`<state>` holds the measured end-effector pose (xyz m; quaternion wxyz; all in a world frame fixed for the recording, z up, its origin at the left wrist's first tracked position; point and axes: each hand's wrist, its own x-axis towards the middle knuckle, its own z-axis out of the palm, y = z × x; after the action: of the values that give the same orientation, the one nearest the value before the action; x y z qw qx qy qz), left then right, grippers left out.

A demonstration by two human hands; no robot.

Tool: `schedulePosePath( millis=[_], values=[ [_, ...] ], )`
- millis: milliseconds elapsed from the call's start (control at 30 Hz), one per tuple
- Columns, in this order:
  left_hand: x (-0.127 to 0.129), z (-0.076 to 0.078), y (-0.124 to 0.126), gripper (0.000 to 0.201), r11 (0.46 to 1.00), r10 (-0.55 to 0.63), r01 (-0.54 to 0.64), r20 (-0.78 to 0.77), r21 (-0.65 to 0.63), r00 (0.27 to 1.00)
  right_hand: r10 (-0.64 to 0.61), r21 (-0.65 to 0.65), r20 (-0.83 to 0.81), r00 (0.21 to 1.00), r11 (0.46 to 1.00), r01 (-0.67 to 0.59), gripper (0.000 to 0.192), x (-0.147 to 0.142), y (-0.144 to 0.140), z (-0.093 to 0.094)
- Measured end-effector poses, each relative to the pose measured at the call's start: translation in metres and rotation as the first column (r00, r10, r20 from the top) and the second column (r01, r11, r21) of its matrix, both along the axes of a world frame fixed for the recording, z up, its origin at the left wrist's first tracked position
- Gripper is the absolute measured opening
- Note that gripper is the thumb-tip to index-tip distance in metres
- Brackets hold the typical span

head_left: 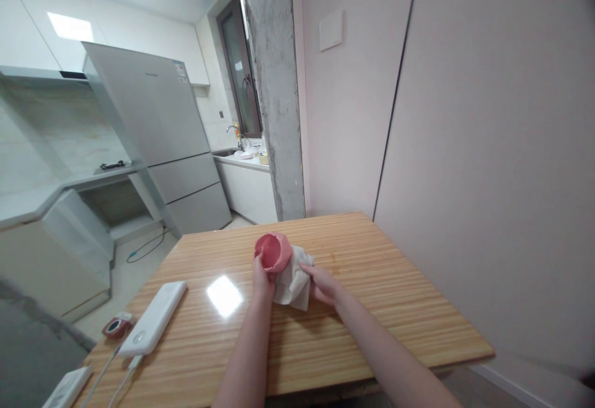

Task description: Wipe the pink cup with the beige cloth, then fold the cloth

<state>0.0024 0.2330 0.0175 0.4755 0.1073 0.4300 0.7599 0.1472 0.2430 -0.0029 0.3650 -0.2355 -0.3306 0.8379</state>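
Observation:
My left hand point(263, 279) grips a pink, hollow cup-like container point(281, 253) by its near left rim, thumb reaching inside. The container is tilted, its round opening facing toward me and to the left. In my right hand point(321, 284) is a crumpled white tissue point(294, 284), pinched between thumb and fingers. The tissue lies against the container's right side and hangs below it. Both hands are over the middle of the wood-grain table point(372, 315). Some fingers of each hand are hidden behind what they hold.
A white power bank point(155, 318) with cables lies at the table's left, beside a small red device point(116, 326). Another white block point(69, 389) is at the near left corner. A pink wall point(465, 147) borders the right; a fridge point(153, 116) stands beyond.

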Motion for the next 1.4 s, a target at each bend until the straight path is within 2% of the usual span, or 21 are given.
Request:
schedulePosePath(
  millis=[67, 100, 133, 200, 233, 267, 333, 400, 433, 500, 567, 667, 733, 800, 867, 933, 1033, 1133, 1200, 1267, 1400],
  values=[
    [0.001, 0.003, -0.001, 0.027, 0.999, 0.030, -0.030, 0.001, 0.044, 1.000, -0.112, 0.080, 0.083, 0.990, 0.991, 0.105, 0.026, 0.001, 0.003, -0.002],
    [0.002, 0.005, -0.001, 0.027, 0.998, 0.035, -0.035, 0.002, 0.061, 0.999, -0.220, 0.149, 0.112, 0.969, 0.968, 0.203, 0.030, 0.002, 0.004, -0.003],
    [0.005, 0.006, -0.002, 0.026, 0.997, 0.023, -0.023, -0.008, 0.075, 1.000, -0.355, 0.240, 0.129, 0.926, 0.917, 0.318, 0.036, 0.005, 0.006, -0.002],
    [0.010, 0.008, -0.003, 0.026, 0.996, -0.002, 0.006, -0.049, 0.093, 0.999, -0.615, 0.468, 0.130, 0.777, 0.729, 0.499, 0.052, 0.012, 0.008, 0.001],
    [0.012, 0.008, -0.004, 0.026, 0.995, -0.016, 0.024, -0.079, 0.099, 0.997, -0.699, 0.589, 0.115, 0.706, 0.621, 0.518, 0.061, 0.016, 0.008, 0.004],
    [0.015, 0.007, -0.004, 0.027, 0.994, -0.035, 0.046, -0.112, 0.096, 0.993, -0.740, 0.702, 0.100, 0.665, 0.526, 0.480, 0.069, 0.019, 0.007, 0.006],
    [0.019, 0.005, -0.005, 0.032, 0.992, -0.090, 0.104, -0.167, 0.078, 0.982, -0.722, 0.870, 0.109, 0.683, 0.402, 0.285, 0.081, 0.022, 0.004, 0.009],
    [0.023, 0.004, -0.006, 0.037, 0.983, -0.160, 0.175, -0.205, 0.058, 0.966, -0.661, 0.939, 0.163, 0.732, 0.333, 0.091, 0.078, 0.022, 0.000, 0.010],
    [0.024, 0.003, -0.006, 0.040, 0.976, -0.193, 0.210, -0.218, 0.060, 0.957, -0.646, 0.948, 0.190, 0.740, 0.316, 0.033, 0.071, 0.022, -0.001, 0.011],
    [0.027, 0.004, -0.006, 0.043, 0.953, -0.262, 0.289, -0.231, 0.089, 0.937, -0.654, 0.950, 0.212, 0.726, 0.311, 0.003, 0.046, 0.021, -0.001, 0.011],
    [0.029, 0.005, -0.006, 0.045, 0.922, -0.341, 0.370, -0.213, 0.115, 0.916, -0.695, 0.948, 0.200, 0.691, 0.314, 0.041, 0.024, 0.022, 0.004, 0.013],
    [0.031, 0.004, -0.007, 0.043, 0.894, -0.413, 0.442, -0.246, 0.071, 0.877, -0.823, 0.939, 0.151, 0.548, 0.292, 0.180, 0.022, 0.036, 0.020, 0.013],
    [0.032, 0.001, -0.008, 0.036, 0.898, -0.388, 0.439, -0.419, 0.029, 0.821, -0.909, 0.930, 0.136, 0.394, 0.254, 0.264, 0.025, 0.054, 0.036, 0.010],
    [0.032, -0.002, -0.011, 0.024, 0.894, -0.350, 0.449, -0.630, -0.003, 0.693, -0.955, 0.941, 0.153, 0.254, 0.220, 0.259, 0.026, 0.080, 0.054, 0.003],
    [0.034, -0.005, -0.014, 0.014, 0.881, -0.330, 0.470, -0.771, -0.045, 0.545, -0.970, 0.946, 0.203, 0.132, 0.229, 0.228, 0.026, 0.109, 0.070, -0.007],
    [0.036, -0.006, -0.018, 0.013, 0.872, -0.322, 0.482, -0.845, -0.089, 0.427, -0.969, 0.947, 0.245, 0.013, 0.243, 0.210, 0.025, 0.135, 0.082, -0.016],
    [0.038, -0.006, -0.023, 0.015, 0.862, -0.323, 0.478, -0.911, -0.171, 0.257, -0.956, 0.948, 0.273, -0.108, 0.248, 0.199, 0.026, 0.159, 0.090, -0.026],
    [0.039, -0.004, -0.025, 0.017, 0.841, -0.338, 0.459, -0.941, -0.285, 0.035, -0.931, 0.942, 0.321, -0.174, 0.295, 0.163, 0.027, 0.164, 0.091, -0.029],
    [0.039, -0.004, -0.026, 0.019, 0.836, -0.341, 0.430, -0.937, -0.340, -0.078, -0.914, 0.933, 0.357, -0.192, 0.339, 0.119, 0.028, 0.162, 0.090, -0.029],
    [0.038, -0.003, -0.026, 0.019, 0.833, -0.344, 0.410, -0.928, -0.372, -0.143, -0.904, 0.925, 0.380, -0.196, 0.369, 0.091, 0.028, 0.159, 0.089, -0.028],
    [0.038, -0.001, -0.027, 0.026, 0.816, -0.352, 0.402, -0.909, -0.415, -0.225, -0.891, 0.911, 0.413, -0.191, 0.402, 0.094, 0.027, 0.157, 0.088, -0.027]
  ],
)
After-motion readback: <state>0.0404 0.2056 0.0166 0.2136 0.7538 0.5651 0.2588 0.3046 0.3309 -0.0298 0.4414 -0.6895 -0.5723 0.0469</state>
